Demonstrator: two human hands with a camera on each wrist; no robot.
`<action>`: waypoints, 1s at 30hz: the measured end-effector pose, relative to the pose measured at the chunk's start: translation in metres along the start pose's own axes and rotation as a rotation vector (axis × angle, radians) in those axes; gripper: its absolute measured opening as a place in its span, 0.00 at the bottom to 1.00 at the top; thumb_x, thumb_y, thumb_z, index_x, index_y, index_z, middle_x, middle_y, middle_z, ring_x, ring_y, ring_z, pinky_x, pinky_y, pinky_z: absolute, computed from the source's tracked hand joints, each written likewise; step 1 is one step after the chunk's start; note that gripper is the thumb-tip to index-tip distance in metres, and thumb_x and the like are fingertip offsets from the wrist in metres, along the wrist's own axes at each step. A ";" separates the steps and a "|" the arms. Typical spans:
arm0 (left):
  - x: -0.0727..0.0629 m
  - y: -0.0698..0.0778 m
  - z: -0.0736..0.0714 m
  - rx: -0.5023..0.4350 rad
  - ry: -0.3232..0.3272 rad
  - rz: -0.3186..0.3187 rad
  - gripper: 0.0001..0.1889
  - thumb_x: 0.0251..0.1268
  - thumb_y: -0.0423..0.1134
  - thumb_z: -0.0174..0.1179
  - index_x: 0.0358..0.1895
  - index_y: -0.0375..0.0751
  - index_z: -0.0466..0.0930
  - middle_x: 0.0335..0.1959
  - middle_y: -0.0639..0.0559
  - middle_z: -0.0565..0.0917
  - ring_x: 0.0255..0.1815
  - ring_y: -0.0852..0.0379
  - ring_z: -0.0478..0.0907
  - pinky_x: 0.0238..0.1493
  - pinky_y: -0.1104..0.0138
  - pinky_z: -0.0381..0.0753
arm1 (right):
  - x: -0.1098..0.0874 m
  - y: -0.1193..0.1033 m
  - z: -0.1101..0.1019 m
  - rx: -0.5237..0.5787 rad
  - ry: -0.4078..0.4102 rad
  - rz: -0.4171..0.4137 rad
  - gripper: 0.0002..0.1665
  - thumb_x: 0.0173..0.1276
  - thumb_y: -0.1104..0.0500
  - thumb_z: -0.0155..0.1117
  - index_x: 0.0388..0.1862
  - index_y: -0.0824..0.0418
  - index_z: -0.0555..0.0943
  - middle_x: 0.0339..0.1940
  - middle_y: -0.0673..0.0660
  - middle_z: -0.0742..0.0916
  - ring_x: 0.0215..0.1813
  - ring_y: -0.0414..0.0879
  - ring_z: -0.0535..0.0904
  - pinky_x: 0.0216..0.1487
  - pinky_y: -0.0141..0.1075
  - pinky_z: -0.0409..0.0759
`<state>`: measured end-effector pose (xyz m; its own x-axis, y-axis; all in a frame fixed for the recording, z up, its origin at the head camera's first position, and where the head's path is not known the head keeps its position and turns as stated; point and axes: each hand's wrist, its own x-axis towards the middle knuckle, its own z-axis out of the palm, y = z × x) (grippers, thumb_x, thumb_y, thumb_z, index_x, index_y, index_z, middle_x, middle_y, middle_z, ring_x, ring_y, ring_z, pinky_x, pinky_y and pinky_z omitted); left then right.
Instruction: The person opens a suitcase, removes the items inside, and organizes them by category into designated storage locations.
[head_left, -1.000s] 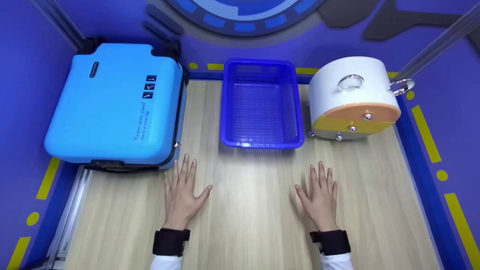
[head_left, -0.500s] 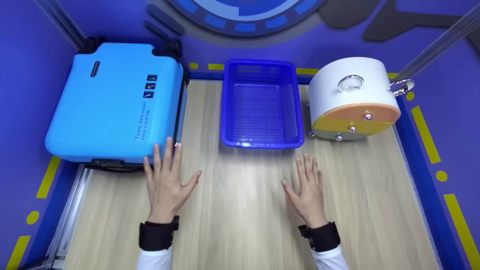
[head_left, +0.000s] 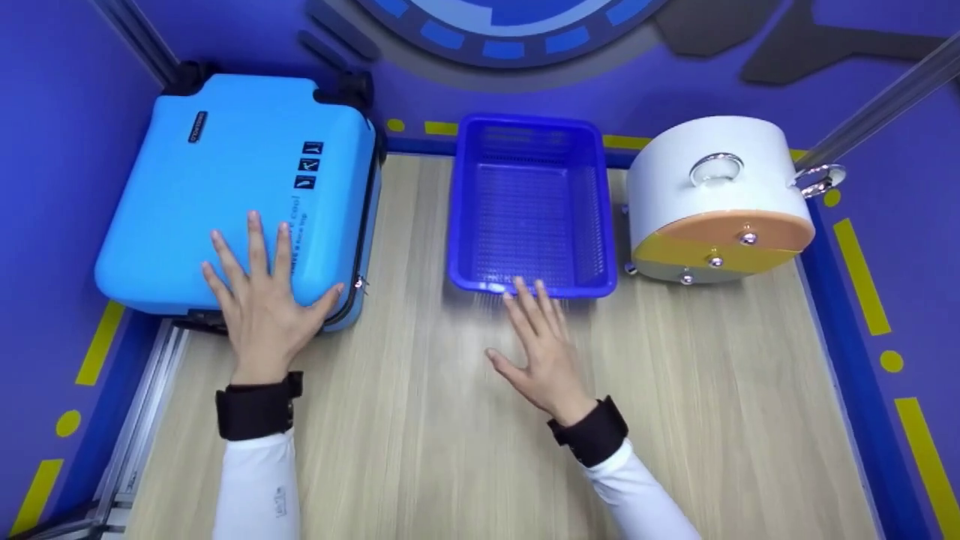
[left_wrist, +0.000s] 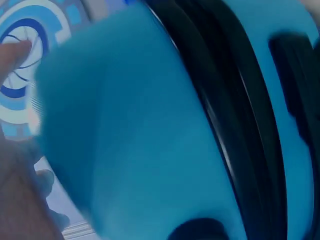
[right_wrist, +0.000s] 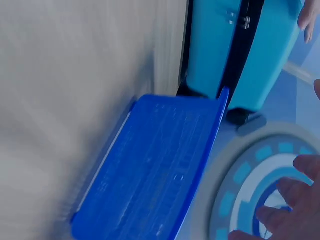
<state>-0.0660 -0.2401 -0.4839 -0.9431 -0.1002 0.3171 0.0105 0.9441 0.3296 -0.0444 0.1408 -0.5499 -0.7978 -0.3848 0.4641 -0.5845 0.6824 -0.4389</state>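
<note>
A light-blue hard-shell suitcase (head_left: 225,195) lies flat at the left, its black handle side facing me and a zipper running round its edge. Over its near right corner my left hand (head_left: 268,311) is spread, fingers straight; whether it touches the shell cannot be told. The left wrist view shows the suitcase's side (left_wrist: 145,135) close up and blurred. My right hand (head_left: 547,356), fingers straight, hovers at the near rim of a blue plastic basket (head_left: 459,217) and holds nothing. In the right wrist view the basket (right_wrist: 150,165) stands between that hand and the suitcase.
To the right of the basket stands a white rounded cabinet (head_left: 709,161) with orange, yellow and grey drawer fronts, silver knobs and ring handles. Blue panels (head_left: 885,135) wall in the wooden table (head_left: 450,420) at the back and both sides. A metal rail (head_left: 142,435) runs along the left edge.
My left hand has moved forward and left, from the table to over the suitcase. The right hand has moved left and forward to the basket's near rim. The head view has shifted slightly.
</note>
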 end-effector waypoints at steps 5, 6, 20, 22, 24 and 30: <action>0.003 -0.001 0.009 -0.049 0.023 -0.005 0.62 0.48 0.69 0.75 0.84 0.52 0.53 0.87 0.46 0.38 0.83 0.29 0.24 0.75 0.34 0.21 | 0.018 -0.013 0.014 0.002 -0.083 -0.097 0.48 0.69 0.44 0.69 0.81 0.61 0.64 0.83 0.62 0.66 0.83 0.65 0.55 0.74 0.68 0.61; 0.003 -0.001 0.010 -0.050 0.036 -0.005 0.62 0.46 0.70 0.76 0.84 0.52 0.55 0.87 0.45 0.40 0.83 0.28 0.26 0.76 0.34 0.22 | 0.020 -0.016 0.016 -0.002 -0.104 -0.107 0.48 0.70 0.44 0.69 0.82 0.60 0.63 0.83 0.62 0.65 0.84 0.64 0.54 0.75 0.67 0.61; 0.002 -0.003 0.020 -0.080 0.184 0.027 0.50 0.49 0.63 0.73 0.79 0.53 0.68 0.82 0.39 0.60 0.82 0.26 0.45 0.77 0.32 0.32 | 0.022 -0.025 0.028 -0.005 -0.214 -0.071 0.48 0.72 0.42 0.67 0.84 0.57 0.60 0.86 0.57 0.61 0.84 0.62 0.54 0.77 0.63 0.60; 0.002 -0.002 0.021 -0.088 0.189 0.028 0.50 0.49 0.62 0.74 0.78 0.52 0.69 0.82 0.38 0.60 0.82 0.26 0.45 0.77 0.32 0.33 | 0.022 -0.025 0.029 -0.007 -0.234 -0.056 0.48 0.73 0.42 0.66 0.84 0.56 0.60 0.86 0.56 0.60 0.84 0.61 0.53 0.78 0.62 0.58; 0.001 0.000 0.023 -0.098 0.192 0.030 0.49 0.49 0.61 0.74 0.78 0.51 0.69 0.82 0.38 0.61 0.82 0.25 0.46 0.77 0.32 0.34 | 0.021 -0.025 0.030 -0.007 -0.252 -0.040 0.48 0.73 0.41 0.65 0.84 0.56 0.60 0.86 0.55 0.60 0.85 0.60 0.52 0.79 0.60 0.56; 0.000 0.004 0.024 -0.115 0.208 0.047 0.48 0.50 0.59 0.74 0.77 0.49 0.70 0.81 0.38 0.61 0.81 0.25 0.47 0.76 0.31 0.36 | 0.024 -0.025 0.030 0.042 -0.276 -0.010 0.48 0.74 0.41 0.65 0.84 0.56 0.59 0.86 0.54 0.59 0.85 0.59 0.52 0.80 0.58 0.55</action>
<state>-0.0737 -0.2286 -0.5045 -0.8520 -0.1306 0.5069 0.1022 0.9083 0.4057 -0.0536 0.0959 -0.5511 -0.7989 -0.5498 0.2437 -0.5932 0.6538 -0.4697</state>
